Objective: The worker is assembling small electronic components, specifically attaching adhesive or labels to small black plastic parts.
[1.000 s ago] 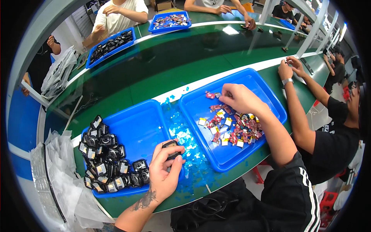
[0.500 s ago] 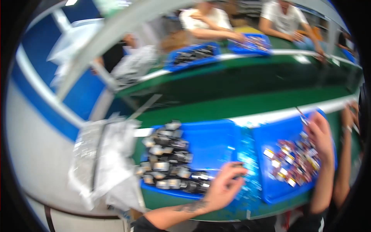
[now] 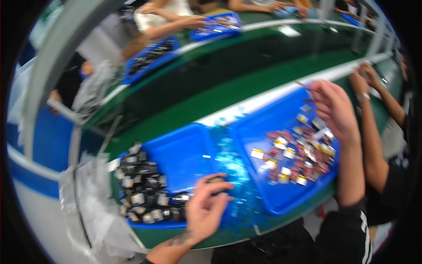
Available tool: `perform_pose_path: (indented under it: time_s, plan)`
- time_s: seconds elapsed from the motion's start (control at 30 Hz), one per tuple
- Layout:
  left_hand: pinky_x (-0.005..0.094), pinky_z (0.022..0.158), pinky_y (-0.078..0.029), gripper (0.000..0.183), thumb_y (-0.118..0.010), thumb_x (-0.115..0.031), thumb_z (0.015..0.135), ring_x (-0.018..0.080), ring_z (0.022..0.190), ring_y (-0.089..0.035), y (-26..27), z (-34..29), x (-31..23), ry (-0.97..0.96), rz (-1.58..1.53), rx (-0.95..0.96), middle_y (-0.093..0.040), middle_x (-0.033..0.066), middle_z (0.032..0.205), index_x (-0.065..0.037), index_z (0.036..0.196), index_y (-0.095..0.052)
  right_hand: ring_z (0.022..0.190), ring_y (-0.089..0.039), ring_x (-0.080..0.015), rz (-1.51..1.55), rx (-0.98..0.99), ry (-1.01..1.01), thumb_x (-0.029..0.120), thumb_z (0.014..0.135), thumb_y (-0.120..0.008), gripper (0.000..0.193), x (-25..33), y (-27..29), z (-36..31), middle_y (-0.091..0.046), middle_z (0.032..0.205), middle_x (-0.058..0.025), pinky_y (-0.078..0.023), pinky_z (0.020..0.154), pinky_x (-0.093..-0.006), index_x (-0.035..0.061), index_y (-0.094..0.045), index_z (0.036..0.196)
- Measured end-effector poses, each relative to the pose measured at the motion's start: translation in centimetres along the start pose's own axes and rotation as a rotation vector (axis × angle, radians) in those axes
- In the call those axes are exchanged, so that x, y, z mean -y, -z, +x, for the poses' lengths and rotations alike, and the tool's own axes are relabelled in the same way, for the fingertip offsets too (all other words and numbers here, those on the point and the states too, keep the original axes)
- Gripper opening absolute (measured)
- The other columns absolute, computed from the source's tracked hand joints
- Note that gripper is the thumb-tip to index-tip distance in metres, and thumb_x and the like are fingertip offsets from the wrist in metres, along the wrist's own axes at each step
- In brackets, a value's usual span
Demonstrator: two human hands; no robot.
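My left hand (image 3: 204, 207) is closed on a small black part (image 3: 216, 184), pinched between thumb and fingers above the right edge of the left blue tray (image 3: 180, 149). Small black parts with pale faces (image 3: 143, 187) are heaped along that tray's left and front. My right hand (image 3: 332, 105) is raised over the far right of the other blue tray (image 3: 250, 127), its fingers closed on a thin, reddish-brown strip (image 3: 302, 85). Blur hides what kind of piece it is. Below it lie many small reddish-brown, silver and yellow-edged pieces (image 3: 303, 154).
Small blue film pieces (image 3: 235, 176) are scattered between the trays on the green tabletop (image 3: 167, 235). Clear plastic bags (image 3: 96, 211) hang at the left. Another person's hands (image 3: 362, 79) are close on my right. Across the bench, people work by further blue trays (image 3: 215, 33).
The view has swung, so the trays and bench appear tilted and shifted left. Both hands keep their small pieces, the left by its tray, the right over the other.
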State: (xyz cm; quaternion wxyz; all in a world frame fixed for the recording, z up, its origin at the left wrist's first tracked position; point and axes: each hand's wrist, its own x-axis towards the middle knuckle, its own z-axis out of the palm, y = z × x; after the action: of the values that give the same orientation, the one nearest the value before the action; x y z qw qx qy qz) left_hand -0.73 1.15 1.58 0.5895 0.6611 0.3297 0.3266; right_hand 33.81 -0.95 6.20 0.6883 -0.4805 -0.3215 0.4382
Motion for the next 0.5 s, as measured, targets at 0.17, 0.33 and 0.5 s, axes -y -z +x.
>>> perform_pose_path:
  time_s: [0.17,0.33,0.5]
  plan:
    - [0.0342,0.077,-0.060,0.023,-0.051,0.003,0.092,0.0266,0.105,-0.061,-1.4,0.9,0.7,-0.009,-0.063,0.030,-0.048,0.0188,0.127,0.006,0.114,-0.056,0.060,-0.050,-0.0067,-0.681,-0.049,0.335,0.029,0.095,-0.061,0.037,-1.5,2.9,-0.8,-0.055,0.064,0.0008,-0.041,0.055,-0.0244,0.0014,-0.058,0.069]
    - [0.0338,0.075,-0.060,0.022,-0.052,0.000,0.092,0.0265,0.103,-0.062,-1.8,0.3,0.5,-0.005,-0.052,0.010,-0.048,0.0188,0.126,0.006,0.113,-0.055,0.051,-0.057,-0.0233,-1.311,0.254,0.072,0.028,0.085,-0.070,0.036,-0.2,1.6,-2.7,-0.060,0.057,-0.0110,-0.045,0.053,-0.0338,-0.0003,-0.063,0.065]
    - [0.0333,0.075,-0.060,0.021,-0.052,0.000,0.092,0.0263,0.103,-0.062,-1.9,0.0,0.4,-0.029,-0.033,0.009,-0.048,0.0188,0.126,0.006,0.112,-0.056,0.063,-0.064,-0.0308,-1.440,0.394,0.141,0.026,0.077,-0.077,0.024,-1.0,1.9,-3.0,-0.064,0.063,-0.0136,-0.049,0.059,-0.0392,0.0028,-0.071,0.075]
